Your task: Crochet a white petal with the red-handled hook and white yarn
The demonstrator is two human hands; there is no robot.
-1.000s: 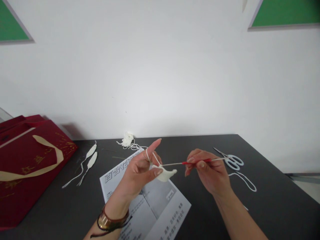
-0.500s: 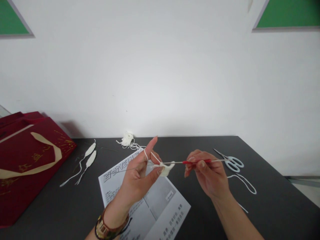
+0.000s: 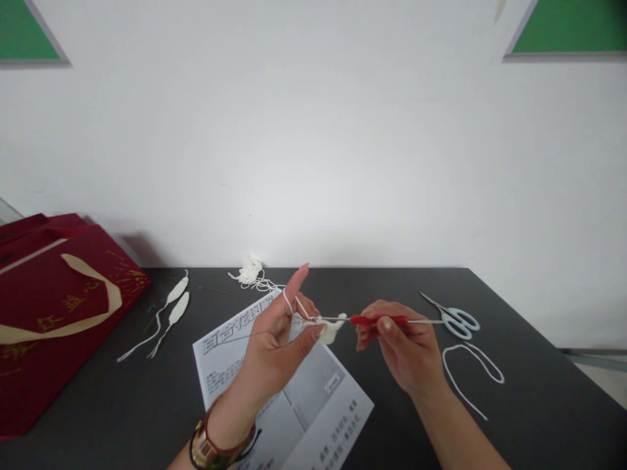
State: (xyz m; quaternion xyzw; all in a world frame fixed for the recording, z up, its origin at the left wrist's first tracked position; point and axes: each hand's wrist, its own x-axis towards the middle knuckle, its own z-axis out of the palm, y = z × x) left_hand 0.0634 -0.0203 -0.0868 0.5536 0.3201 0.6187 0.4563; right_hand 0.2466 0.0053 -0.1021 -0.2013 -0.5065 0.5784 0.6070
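My left hand (image 3: 274,349) pinches a small white crochet piece (image 3: 330,331) between thumb and fingers, its index finger raised with white yarn looped round it. A thin wire runs out leftward from the piece. In my right hand (image 3: 404,343) is a crochet hook (image 3: 377,320) with a red grip, held level. Its metal shaft reaches left to the stitches at the top of the piece; the hook's tip is hidden by yarn and fingers. The yarn trails back to a loose white heap (image 3: 250,269) by the wall.
Printed sheets (image 3: 313,405) lie under my left hand. Two finished-looking white leaf-shaped pieces (image 3: 179,308) with tails lie to the left, beside a dark red gift bag (image 3: 59,307). Scissors (image 3: 458,320) and a loose length of white cord (image 3: 490,365) lie on the right.
My right hand and the crochet hook have shifted slightly left, bringing the red grip closer to the crochet piece. The left hand keeps its hold with the index finger up.
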